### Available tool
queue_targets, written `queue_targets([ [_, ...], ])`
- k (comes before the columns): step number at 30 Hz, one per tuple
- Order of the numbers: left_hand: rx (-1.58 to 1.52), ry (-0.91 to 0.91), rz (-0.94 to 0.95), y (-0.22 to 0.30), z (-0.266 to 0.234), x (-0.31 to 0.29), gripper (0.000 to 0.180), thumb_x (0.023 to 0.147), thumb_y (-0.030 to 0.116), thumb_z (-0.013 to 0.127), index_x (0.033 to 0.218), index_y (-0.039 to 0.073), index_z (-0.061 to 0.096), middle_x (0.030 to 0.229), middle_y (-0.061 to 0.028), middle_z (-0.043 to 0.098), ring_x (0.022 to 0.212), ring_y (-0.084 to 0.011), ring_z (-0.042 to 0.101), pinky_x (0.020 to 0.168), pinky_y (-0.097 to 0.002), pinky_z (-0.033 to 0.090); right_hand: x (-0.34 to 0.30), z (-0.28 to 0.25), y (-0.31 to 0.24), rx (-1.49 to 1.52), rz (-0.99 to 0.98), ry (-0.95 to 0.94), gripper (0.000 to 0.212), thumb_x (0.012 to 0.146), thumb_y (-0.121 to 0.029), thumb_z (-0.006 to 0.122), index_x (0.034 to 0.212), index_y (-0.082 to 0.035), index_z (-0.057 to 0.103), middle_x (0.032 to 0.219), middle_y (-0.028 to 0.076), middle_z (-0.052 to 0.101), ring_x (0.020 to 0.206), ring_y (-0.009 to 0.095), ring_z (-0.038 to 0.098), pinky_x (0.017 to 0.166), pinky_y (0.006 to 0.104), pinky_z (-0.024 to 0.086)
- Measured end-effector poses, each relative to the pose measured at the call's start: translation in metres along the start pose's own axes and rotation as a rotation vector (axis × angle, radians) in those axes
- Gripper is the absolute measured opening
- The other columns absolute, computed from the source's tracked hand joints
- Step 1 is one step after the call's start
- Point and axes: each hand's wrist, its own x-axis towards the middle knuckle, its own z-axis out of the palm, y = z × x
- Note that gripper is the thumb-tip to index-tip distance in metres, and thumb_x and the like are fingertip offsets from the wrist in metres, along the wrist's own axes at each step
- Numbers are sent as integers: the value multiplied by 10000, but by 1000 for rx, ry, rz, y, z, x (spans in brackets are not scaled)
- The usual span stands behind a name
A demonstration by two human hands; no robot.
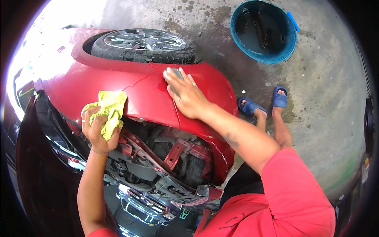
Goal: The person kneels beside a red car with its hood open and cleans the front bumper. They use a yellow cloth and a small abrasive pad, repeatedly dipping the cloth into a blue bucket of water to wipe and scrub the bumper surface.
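A red car fender (138, 93) curves in front of me, with thin darker red streaks running down from its wheel arch. My right hand (185, 94) lies on the glossy paint, fingers stretched over a small flat grey pad (178, 75) pressed to the panel. The palm hides most of that pad. To the left, my left hand (96, 130) grips a crumpled yellow-green cloth (112, 108) above the fender's inner edge. A narrow seam descends beneath my right wrist to the panel's lower edge.
A wheel (144, 41) sits beyond the fender. Metal brackets show inside the exposed engine bay (173, 154). At the far right, a blue bucket (233, 29) holds dark water and submerged items. My feet in blue sandals (279, 98) stand on stained concrete (316, 110).
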Motion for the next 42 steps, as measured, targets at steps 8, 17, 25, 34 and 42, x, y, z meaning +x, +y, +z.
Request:
queue_targets([
  [8,44,-16,-44,2,-13,-17,333,671,236,759,914,43,637,1095,-241,640,1002,-474,626,894,-552,500,-122,-5,-25,-56,18,-164,661,1104,-350,505,1683,-111,296,1769,140,233,1617,469,182,1298,634,170],
  [17,28,-33,-63,-3,-11,-17,338,761,211,724,1005,-6,639,1130,-290,651,1060,-495,621,960,-548,481,30,-34,13,-79,-3,-90,592,1146,-458,386,1584,-72,480,1703,118,396,1616,383,240,1314,578,175],
  [25,57,-6,-47,0,-7,-17,302,800,193,717,1019,1,638,1150,-266,660,1087,-468,625,979,-517,481,-267,1,47,130,12,-84,652,1108,-261,469,1686,-33,270,1753,227,227,1640,403,168,1323,553,131],
  [34,64,19,-4,-1,5,-10,270,884,206,664,1044,-10,639,1138,-254,666,1126,-471,609,1031,-528,458,-78,-3,58,128,128,38,699,1139,-535,329,1653,-62,364,1744,156,300,1634,313,224,1317,535,153],
  [42,169,4,63,-24,-2,-38,258,966,194,624,1104,-23,647,1099,-227,646,1062,-448,607,992,-488,452,-305,42,52,191,125,129,638,1150,-417,350,1679,-64,312,1761,186,247,1646,379,169,1315,545,133],
])
